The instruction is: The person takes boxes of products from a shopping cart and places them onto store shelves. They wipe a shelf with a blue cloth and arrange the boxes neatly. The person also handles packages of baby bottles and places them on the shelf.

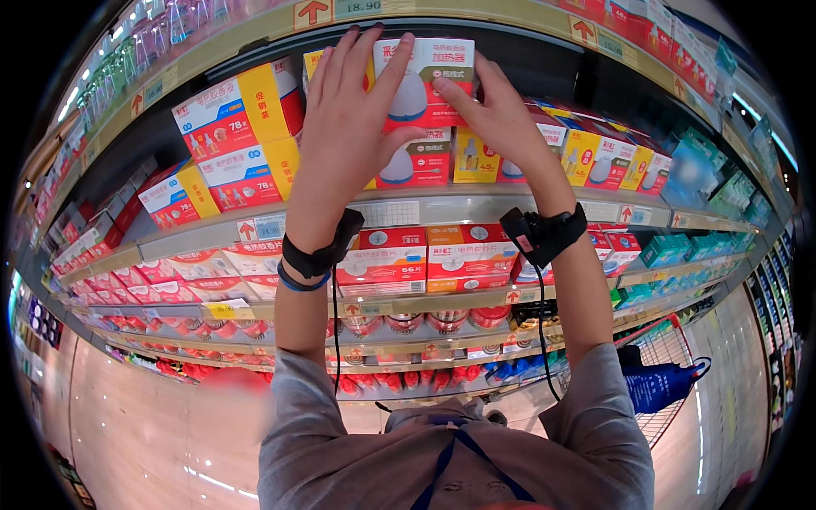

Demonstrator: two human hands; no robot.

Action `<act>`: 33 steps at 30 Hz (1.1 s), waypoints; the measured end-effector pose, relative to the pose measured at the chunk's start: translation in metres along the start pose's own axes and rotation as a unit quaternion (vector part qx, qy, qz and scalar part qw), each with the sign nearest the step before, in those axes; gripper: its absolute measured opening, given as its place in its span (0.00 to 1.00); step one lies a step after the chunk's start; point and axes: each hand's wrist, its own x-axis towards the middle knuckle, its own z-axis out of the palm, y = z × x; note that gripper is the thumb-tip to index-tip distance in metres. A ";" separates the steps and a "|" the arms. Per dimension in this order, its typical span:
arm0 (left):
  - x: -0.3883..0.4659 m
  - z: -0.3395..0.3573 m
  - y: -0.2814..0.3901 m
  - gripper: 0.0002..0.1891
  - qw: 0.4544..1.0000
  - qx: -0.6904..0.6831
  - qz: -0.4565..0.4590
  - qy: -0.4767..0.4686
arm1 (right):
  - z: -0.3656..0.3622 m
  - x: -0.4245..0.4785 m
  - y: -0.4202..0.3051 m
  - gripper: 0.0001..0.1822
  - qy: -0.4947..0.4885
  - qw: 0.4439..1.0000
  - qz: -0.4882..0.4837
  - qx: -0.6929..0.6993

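Observation:
A red-and-white carton of a mosquito-repellent liquid heater with a yellow side panel is between my two hands at the upper shelf. My left hand spreads over its left part, fingers pointing up to the top edge. My right hand grips its right side, thumb on the front face. Directly below is a similar carton, partly hidden by my left hand. Stacked red, white and yellow cartons stand left of my left hand. More yellow-and-red cartons line the shelf beyond my right forearm.
The shelf edge carries price tags. Red mosquito-mat boxes fill the shelf below, with round red-lidded jars lower down. A shopping cart holding a blue bag stands at right. Another shelf edge runs above my hands.

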 end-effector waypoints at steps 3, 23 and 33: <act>0.000 0.002 -0.005 0.53 1.000 0.015 -0.006 -0.018 | 0.004 0.003 -0.003 0.41 0.003 0.999 0.015 -0.048; -0.014 0.020 -0.018 0.43 0.999 -0.015 -0.017 -0.028 | 0.006 0.009 0.014 0.37 -0.096 0.992 0.055 -0.054; -0.019 0.024 -0.004 0.33 0.999 -0.032 -0.029 0.003 | 0.002 -0.002 0.001 0.38 -0.062 0.997 0.043 -0.034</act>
